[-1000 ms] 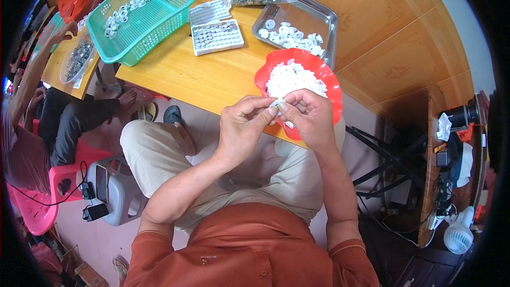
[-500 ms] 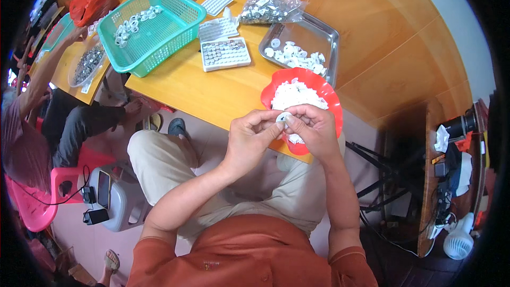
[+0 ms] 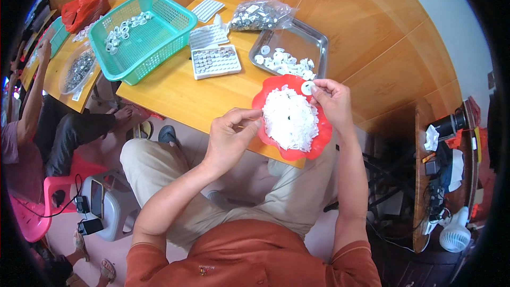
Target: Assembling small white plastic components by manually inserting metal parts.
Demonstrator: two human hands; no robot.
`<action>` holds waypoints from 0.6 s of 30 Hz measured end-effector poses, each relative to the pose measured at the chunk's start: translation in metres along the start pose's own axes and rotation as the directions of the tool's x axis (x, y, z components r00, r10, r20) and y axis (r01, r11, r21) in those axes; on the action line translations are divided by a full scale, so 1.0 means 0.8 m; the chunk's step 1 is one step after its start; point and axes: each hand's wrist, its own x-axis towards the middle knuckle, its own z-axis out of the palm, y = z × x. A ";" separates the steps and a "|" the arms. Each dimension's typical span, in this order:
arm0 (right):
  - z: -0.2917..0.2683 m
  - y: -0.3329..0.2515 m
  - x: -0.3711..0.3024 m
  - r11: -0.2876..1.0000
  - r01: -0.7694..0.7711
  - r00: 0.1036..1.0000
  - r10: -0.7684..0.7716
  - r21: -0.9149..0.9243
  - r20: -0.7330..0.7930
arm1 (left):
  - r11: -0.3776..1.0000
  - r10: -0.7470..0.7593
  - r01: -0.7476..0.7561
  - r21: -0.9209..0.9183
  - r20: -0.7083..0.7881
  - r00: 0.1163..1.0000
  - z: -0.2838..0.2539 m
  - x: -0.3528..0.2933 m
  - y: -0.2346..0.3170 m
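Note:
Over the far right rim of a red scalloped bowl (image 3: 258, 102), my right hand (image 3: 333, 101) pinches a round white plastic piece (image 3: 306, 89) with a dark spot near its middle. The bowl is heaped with small white scraps (image 3: 289, 122), and one dark speck shows among them. My left hand (image 3: 228, 133) hovers at the bowl's left rim, its fingers bent. A small gap shows between thumb and forefinger, with nothing visible in it. Beyond the bowl, a metal tray (image 3: 322, 48) holds several white plastic pieces (image 3: 287, 62) like the one in my right hand.
A white compartment tray (image 3: 218, 72) with small round metallic parts stands mid-table. A green basket (image 3: 141, 66) with white rings is to its left. Behind lies a clear bag (image 3: 260, 15) of metallic parts. At the left, another person's arm (image 3: 33, 93) reaches over a neighbouring table.
My hands have parted from over the bowl. The right hand moved up and away with the white piece; the left drew back to the left. The whole view shifted slightly.

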 end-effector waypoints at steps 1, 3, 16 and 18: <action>-0.002 0.008 0.007 1.000 -0.003 1.000 0.003 -0.003 -0.028 | 1.000 -0.001 0.002 0.022 -0.012 1.000 -0.004 0.003 0.001; -0.009 0.015 0.020 1.000 -0.020 0.999 0.019 -0.024 -0.041 | 0.999 -0.002 0.003 0.043 -0.025 1.000 -0.012 0.008 -0.001; -0.015 0.047 0.086 0.976 -0.075 0.991 0.050 -0.204 -0.123 | 0.989 0.033 -0.013 0.145 -0.133 0.991 -0.043 0.033 -0.033; -0.016 0.057 0.096 0.973 -0.073 0.993 0.051 -0.218 -0.105 | 0.987 0.038 -0.016 0.161 -0.136 0.990 -0.047 0.036 -0.037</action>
